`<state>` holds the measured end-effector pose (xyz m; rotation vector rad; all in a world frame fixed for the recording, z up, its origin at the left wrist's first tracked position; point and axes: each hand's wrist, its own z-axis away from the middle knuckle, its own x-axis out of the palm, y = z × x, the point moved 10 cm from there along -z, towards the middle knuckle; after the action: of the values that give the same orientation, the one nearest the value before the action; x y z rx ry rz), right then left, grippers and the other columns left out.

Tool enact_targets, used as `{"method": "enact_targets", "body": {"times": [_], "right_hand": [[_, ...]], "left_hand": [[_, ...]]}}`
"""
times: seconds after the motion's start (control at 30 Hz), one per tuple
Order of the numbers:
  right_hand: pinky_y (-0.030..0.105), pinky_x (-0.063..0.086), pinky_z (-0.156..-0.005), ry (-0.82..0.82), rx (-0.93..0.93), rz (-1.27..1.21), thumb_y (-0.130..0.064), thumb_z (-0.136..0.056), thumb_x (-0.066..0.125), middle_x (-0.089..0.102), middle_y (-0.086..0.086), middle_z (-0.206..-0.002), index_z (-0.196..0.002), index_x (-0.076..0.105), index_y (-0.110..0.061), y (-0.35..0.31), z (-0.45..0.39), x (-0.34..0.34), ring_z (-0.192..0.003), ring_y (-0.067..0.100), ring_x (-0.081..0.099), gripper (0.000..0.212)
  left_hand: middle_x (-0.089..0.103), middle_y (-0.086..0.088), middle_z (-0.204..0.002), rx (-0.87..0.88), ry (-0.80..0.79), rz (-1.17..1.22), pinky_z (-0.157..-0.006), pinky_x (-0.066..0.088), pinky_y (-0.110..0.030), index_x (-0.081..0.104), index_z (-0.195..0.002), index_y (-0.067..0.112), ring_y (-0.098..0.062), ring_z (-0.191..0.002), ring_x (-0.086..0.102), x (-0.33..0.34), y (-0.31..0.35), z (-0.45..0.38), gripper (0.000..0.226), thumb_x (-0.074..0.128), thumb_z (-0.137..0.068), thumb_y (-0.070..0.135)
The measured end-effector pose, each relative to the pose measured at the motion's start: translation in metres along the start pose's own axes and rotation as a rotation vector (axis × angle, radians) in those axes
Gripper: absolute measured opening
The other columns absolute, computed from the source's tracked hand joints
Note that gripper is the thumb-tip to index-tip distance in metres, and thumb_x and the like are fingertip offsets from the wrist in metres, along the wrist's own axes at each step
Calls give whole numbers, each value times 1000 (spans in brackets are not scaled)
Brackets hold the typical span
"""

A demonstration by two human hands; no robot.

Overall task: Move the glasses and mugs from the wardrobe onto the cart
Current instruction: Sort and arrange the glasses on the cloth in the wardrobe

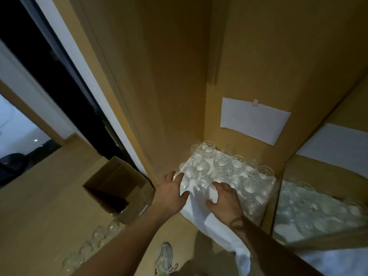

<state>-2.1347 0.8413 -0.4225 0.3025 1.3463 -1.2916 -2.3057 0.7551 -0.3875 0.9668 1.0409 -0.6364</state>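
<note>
Glasses point(221, 166), clear and rounded, roughly a dozen, crowded on white cloth point(201, 216) inside wooden wardrobe point(179, 96). Left hand point(171, 193) and right hand point(225, 198) both spread, fingers reaching among nearest glasses, gripping none.

A single wide-angle view is given from the person's head, directed forward and steeply downward into the wardrobe point(179, 76). The shelf point(199, 212) is seen from close above, at arm's reach, with its front edge lowest in frame. Straight lines are bent toward the picture's borders.
</note>
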Motion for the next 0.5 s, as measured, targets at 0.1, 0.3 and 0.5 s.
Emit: {"method": "enact_targets", "body": {"times": [0.1, 0.3, 0.5], "right_hand": [[29, 30, -114, 18, 66, 6, -48, -89, 65, 46, 2, -151, -153, 39, -22, 1, -12, 2, -140, 24, 40, 73], [25, 24, -113, 91, 171, 17, -53, -92, 62, 46, 0, -150, -153, 35, -22, -9, -34, 15, -138, 16, 41, 73], [27, 26, -115, 68, 307, -27, -55, -92, 62, 38, 0, -156, -156, 30, -23, -12, -41, 49, -141, 18, 37, 78]], "left_hand": [[36, -8, -159, 64, -31, 4, -116, 32, -37, 35, -154, 24, -29, -145, 31, -2, -7, -24, 68, 58, -95, 49], [43, -5, -152, 156, -90, 47, -113, 35, -36, 39, -151, 22, -27, -140, 37, -6, -31, -70, 67, 61, -93, 46], [48, -7, -148, 212, -155, 42, -109, 39, -37, 43, -150, 20, -27, -133, 46, 8, -53, -95, 67, 63, -91, 45]]}}
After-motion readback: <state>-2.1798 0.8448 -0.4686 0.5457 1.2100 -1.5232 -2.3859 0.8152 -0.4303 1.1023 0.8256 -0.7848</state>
